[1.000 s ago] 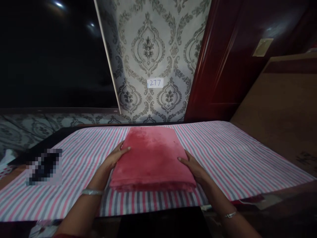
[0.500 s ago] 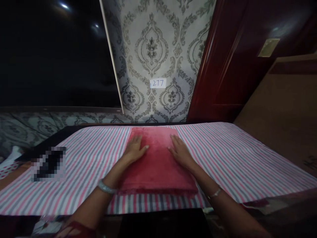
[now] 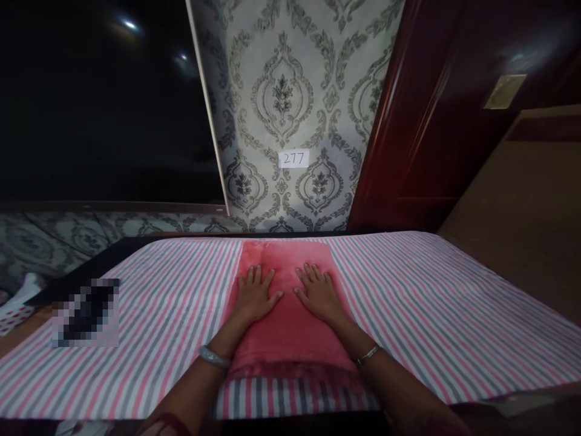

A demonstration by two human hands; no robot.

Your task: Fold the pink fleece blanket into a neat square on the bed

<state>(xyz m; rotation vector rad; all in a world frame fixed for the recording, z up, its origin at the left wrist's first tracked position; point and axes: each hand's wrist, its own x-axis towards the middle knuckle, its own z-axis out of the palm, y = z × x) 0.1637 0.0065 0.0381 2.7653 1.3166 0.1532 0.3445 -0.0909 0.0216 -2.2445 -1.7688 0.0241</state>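
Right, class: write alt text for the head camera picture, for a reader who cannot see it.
Two bare hands, left hand and right hand, lie flat side by side, fingers spread, on a folded red cloth. The cloth rests on a pink, grey and white striped sheet. Behind it is patterned wallpaper bearing a small label that reads 277.

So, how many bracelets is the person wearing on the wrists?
2. One pale bangle is on the left wrist, and one thin bracelet is on the right wrist. Both hands lie flat on the red folded cloth.
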